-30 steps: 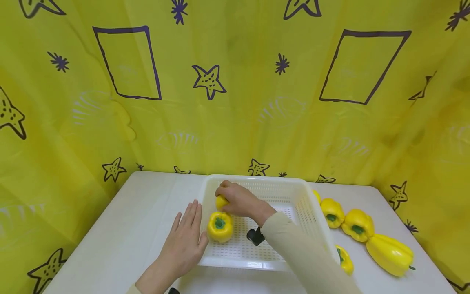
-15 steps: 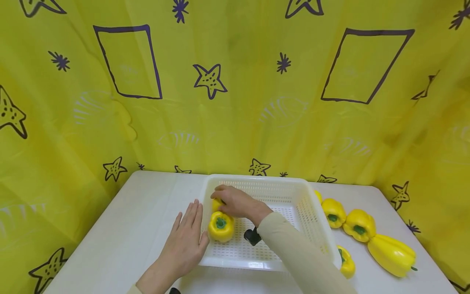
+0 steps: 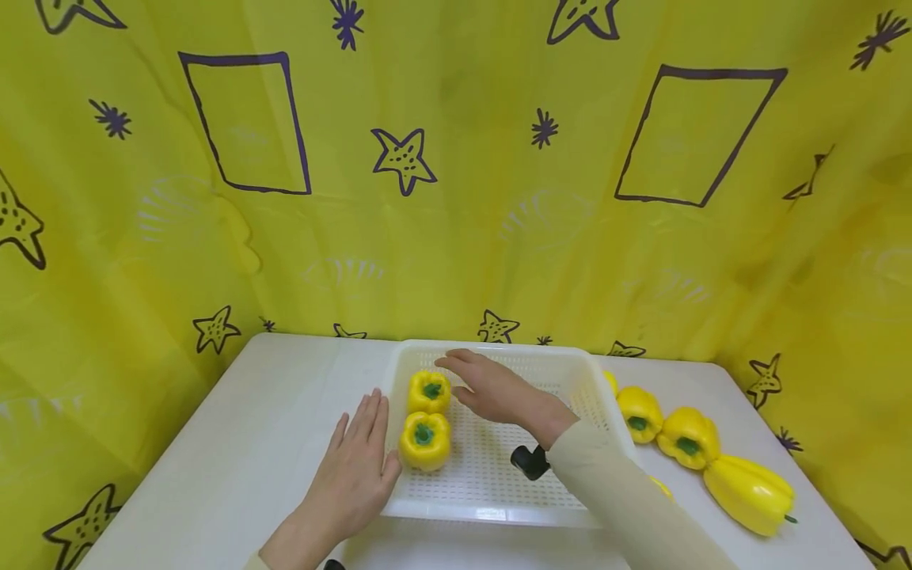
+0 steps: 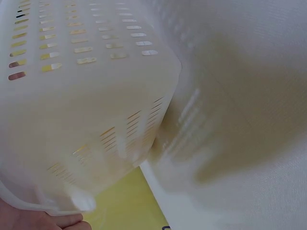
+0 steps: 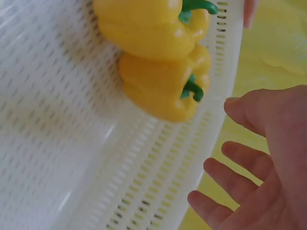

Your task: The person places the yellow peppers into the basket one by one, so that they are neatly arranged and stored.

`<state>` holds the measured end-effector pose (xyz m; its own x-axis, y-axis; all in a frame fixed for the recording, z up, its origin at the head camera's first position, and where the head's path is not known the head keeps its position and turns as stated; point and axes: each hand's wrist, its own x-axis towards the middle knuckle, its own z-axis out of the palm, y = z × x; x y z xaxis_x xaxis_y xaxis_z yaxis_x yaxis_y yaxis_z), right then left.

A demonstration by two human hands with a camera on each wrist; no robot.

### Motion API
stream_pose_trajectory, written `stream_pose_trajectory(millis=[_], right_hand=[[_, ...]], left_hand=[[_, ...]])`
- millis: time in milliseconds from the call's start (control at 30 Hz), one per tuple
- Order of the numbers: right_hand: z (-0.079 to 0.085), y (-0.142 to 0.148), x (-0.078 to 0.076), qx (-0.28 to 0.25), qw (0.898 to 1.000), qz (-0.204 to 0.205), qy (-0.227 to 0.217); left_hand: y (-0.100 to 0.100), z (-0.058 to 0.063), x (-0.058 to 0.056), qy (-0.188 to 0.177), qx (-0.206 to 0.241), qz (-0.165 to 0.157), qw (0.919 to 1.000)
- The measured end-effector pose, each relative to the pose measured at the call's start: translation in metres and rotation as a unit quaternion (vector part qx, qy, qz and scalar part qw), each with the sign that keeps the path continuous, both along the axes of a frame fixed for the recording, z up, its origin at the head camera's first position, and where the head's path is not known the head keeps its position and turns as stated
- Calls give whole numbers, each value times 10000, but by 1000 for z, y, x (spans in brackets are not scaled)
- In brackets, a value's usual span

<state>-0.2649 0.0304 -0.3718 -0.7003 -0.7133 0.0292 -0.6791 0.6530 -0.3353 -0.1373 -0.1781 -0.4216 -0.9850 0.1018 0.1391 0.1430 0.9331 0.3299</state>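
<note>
Two yellow bell peppers stand stem-up inside the white plastic basket (image 3: 492,513), one behind the other along its left wall. The front pepper (image 3: 425,453) and the back pepper (image 3: 428,382) look to be touching. Just right of the back pepper, above the basket, my right hand (image 3: 499,389) has its fingers spread and holds nothing. In the right wrist view a gap shows between that hand (image 5: 254,177) and the back pepper (image 5: 148,88). My left hand (image 3: 351,475) rests against the basket's left rim with straight fingers; the left wrist view shows the basket's slotted outer wall (image 4: 81,105).
Right of the basket, several more yellow peppers lie on the white table (image 3: 235,443), among them a round pepper (image 3: 688,437) and a long pepper (image 3: 750,495). Another is mostly hidden by the right sleeve (image 3: 634,499). A yellow patterned curtain (image 3: 456,237) surrounds the table.
My right hand has let go of the back pepper and moved off to the right. That pepper now stands stem-up behind the front one. The left hand has stayed in place.
</note>
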Motion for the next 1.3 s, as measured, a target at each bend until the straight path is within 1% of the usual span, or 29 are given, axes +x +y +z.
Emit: stream_pose_trajectory(millis=[167, 367, 467, 633, 700, 833, 1033, 1200, 1300], right_hand=[[5, 21, 6, -161, 9996, 42, 232], [11, 39, 16, -418, 9979, -64, 494], [13, 48, 20, -450, 9969, -155, 630], [11, 67, 26, -366, 9943, -361, 931], [10, 75, 27, -368, 9923, -370, 1124], [9, 90, 30, -467, 9890, -385, 1349], [12, 114, 39, -566, 9864, -646, 1405], [15, 132, 44, -578, 9825, -754, 1601], [15, 143, 47, -516, 9816, -866, 1620]], left_hand=[[-3, -2, 2, -29, 26, 36, 10000], [-5, -3, 4, -73, 65, 37, 9999], [-6, -4, 4, -79, 64, 60, 9999], [-6, -5, 4, -63, 59, 22, 10000], [-5, -5, 3, -31, 61, 3, 10000], [-4, -5, 3, -15, 68, -6, 10000], [-2, -2, 2, -116, 78, -14, 9999], [0, 0, 1, 0, 72, -26, 10000], [1, 0, 0, 13, 70, -27, 10000]])
